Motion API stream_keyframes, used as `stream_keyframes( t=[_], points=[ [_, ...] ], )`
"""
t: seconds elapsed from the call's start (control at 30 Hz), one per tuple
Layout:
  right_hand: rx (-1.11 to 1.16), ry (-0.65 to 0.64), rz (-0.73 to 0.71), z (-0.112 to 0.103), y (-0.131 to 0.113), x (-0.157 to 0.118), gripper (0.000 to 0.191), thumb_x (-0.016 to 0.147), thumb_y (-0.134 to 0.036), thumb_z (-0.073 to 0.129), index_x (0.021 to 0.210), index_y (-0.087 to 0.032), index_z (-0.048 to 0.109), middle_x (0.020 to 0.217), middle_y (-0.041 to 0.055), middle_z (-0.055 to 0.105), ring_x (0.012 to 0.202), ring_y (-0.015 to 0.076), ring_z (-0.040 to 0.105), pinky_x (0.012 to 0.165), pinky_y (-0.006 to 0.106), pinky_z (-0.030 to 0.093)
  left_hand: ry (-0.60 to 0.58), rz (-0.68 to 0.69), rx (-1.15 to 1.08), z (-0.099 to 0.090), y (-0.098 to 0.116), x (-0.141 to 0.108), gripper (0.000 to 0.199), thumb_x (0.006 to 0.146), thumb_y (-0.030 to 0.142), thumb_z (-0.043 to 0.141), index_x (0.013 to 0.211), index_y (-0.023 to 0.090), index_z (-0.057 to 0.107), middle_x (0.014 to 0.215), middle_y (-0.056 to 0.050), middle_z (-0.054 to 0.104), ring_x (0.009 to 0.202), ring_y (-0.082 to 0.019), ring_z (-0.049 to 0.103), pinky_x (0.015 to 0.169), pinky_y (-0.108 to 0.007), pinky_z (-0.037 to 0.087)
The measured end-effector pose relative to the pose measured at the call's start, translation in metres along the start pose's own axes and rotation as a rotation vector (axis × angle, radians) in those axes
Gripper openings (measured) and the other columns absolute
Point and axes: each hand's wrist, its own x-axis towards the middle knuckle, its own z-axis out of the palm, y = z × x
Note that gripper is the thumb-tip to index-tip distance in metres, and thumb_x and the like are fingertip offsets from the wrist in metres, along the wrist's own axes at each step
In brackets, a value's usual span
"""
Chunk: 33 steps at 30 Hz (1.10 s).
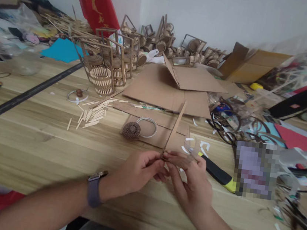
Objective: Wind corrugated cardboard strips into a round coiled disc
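A narrow cardboard strip [177, 123] rises away from my fingertips over the table. My left hand [137, 172], with a watch on its wrist, is closed in a pinch at the strip's near end. Against it, my right hand [190, 179] also pinches there, fingers bent over the strip; the exact grip is partly hidden. Beyond my hands lie a tightly coiled cardboard disc [131, 130] and a pale ring [156, 130], touching or nearly so, on flat cardboard pieces [156, 139]. A black and yellow box cutter [215, 171] rests beside my right hand.
Short wooden sticks [94, 117] are scattered at left, near small handled baskets [101, 80]. Folded cardboard [157, 85] lies behind. Dark coiled strips [229, 120] and white paper scraps [204, 147] crowd the right. A long black bar [30, 94] crosses the left side.
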Motion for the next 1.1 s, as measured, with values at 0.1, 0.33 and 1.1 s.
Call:
stream_keyframes(
  t=[0.1, 0.33, 1.1],
  points=[
    [0.016, 0.012, 0.045, -0.001, -0.001, 0.000, 0.010, 0.094, -0.017, 0.052, 0.096, -0.025, 0.058, 0.093, 0.0020, 0.076, 0.086, 0.0188, 0.070, 0.079, 0.035, 0.045, -0.008, -0.013, 0.013, -0.002, -0.001, 0.001, 0.046, 0.091, 0.054, 0.055, 0.103, 0.011, 0.067, 0.084, -0.009, 0.073, 0.072, -0.016, 0.068, 0.066, -0.025, 0.053],
    [0.122, 0.040, 0.167, -0.003, 0.001, 0.000, 0.010, 0.094, -0.020, 0.054, 0.093, -0.026, 0.062, 0.088, 0.0006, 0.075, 0.083, 0.0188, 0.068, 0.075, 0.032, 0.051, -0.019, -0.003, 0.041, -0.004, -0.001, 0.004, 0.044, 0.090, 0.054, 0.057, 0.096, 0.012, 0.068, 0.088, -0.010, 0.073, 0.074, -0.016, 0.069, 0.067, -0.025, 0.053],
    [-0.023, -0.123, 0.145, -0.020, 0.029, 0.008, 0.027, 0.096, -0.045, 0.048, 0.102, -0.022, 0.061, 0.091, 0.0071, 0.074, 0.083, 0.0236, 0.070, 0.070, 0.034, 0.052, 0.062, 0.017, 0.017, -0.004, 0.002, 0.005, 0.040, 0.090, 0.053, 0.057, 0.091, 0.013, 0.062, 0.086, -0.010, 0.074, 0.068, -0.015, 0.067, 0.064, -0.027, 0.053]
  ],
)
